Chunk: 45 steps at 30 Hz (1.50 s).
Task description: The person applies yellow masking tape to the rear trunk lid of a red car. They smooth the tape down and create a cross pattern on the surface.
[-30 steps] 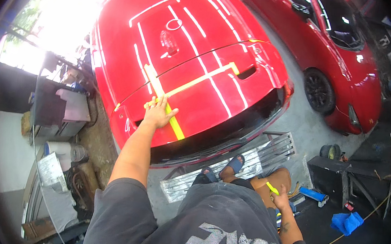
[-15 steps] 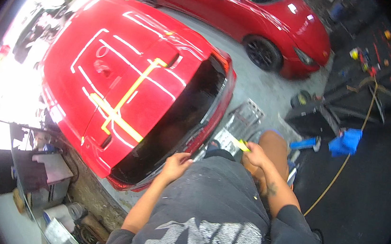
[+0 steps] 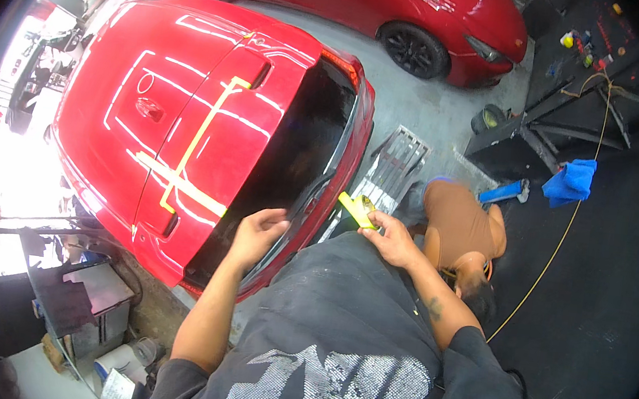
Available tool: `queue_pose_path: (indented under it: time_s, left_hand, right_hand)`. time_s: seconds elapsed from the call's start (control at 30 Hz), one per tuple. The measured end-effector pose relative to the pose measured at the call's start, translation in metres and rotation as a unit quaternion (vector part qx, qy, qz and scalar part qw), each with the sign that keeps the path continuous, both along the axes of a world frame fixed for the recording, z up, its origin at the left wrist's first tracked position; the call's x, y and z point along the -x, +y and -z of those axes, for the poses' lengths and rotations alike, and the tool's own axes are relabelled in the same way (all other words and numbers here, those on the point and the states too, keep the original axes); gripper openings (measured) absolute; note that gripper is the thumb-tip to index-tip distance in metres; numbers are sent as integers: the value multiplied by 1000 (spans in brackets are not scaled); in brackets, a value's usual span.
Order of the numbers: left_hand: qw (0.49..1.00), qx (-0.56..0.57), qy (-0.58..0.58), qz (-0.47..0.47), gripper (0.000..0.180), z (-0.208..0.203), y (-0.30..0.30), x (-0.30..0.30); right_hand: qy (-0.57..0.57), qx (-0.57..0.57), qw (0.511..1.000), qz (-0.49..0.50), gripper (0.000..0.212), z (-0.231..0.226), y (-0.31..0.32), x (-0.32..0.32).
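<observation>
Looks like masking, mid-job; next move likely calls for freeing a fresh length.
Car: glossy red, curved, beyond left fingertips.
Yellow tape strips: flat, crossing on its rear, ahead-left of them.
Left hand: half-curled, nothing visible held.
Right hand: pinching ring-shaped yellow tape roll at fingertips.

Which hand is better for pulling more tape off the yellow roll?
Probably the left hand. It looks empty and hovers just left of the yellow tape roll, fingers pointing towards it. The right hand is gripping the roll, so it seems better placed to hold it steady.
</observation>
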<state>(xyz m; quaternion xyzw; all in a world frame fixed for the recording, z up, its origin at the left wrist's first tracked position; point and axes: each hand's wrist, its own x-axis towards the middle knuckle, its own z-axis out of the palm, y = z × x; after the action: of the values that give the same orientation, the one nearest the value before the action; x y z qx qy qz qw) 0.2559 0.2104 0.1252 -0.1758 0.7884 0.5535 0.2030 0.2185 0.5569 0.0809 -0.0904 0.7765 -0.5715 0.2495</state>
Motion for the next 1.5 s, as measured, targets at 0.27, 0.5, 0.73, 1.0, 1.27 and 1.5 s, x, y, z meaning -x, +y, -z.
queue_pose_path:
  time_s: [0.27,0.5,0.73,1.0,1.27,1.5]
  left_hand:
    - [984,-171,31,39,36,-8,52,31]
    - [980,-174,82,-42,18,-1,42,38]
    - [950,-234,76,-193,10,56,69,84]
    - [816,-312,69,-482,15,62,168,166]
    - [687,-328,155,-630,12,75,220,196]
    - [446,-364,365,-732,6,128,183,209]
  right_hand:
    - [177,-126,949,-227,23,-81,-18,37]
    - [247,-162,875,-385,32,-88,-48,116]
    - [252,-154,776,-557,37,-74,-73,234]
    - [232,-106,668,-699,38,-63,-75,377]
    - [330,-26,501,-800,34,-59,-140,435]
    - [312,-95,411,-852,39,-99,-298,446]
